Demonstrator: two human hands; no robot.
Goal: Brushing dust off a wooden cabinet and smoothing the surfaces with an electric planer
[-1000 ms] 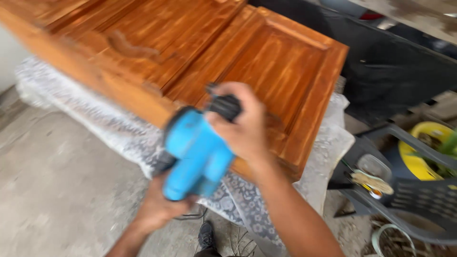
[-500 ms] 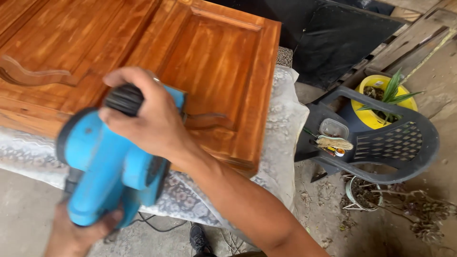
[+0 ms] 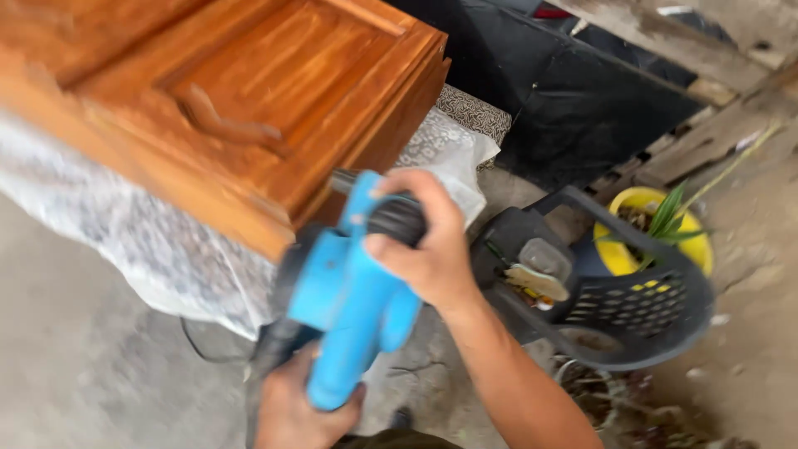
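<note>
Both hands carry the blue electric blower (image 3: 353, 291) beside the carved wooden door (image 3: 241, 100). Right hand (image 3: 420, 241) clamps the black grip, fingers wrapped — left hand (image 3: 295, 407) cups the underside (steadying its weight), fingers closed.

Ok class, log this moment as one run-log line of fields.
tool: blue power tool | right hand: grips black handle | left hand: supports tool's underside | nearby: wooden door panel on white cloth

A blue power tool (image 3: 353, 291) with a black handle hangs tilted just beside the varnished wooden door's (image 3: 249, 100) edge.
</note>
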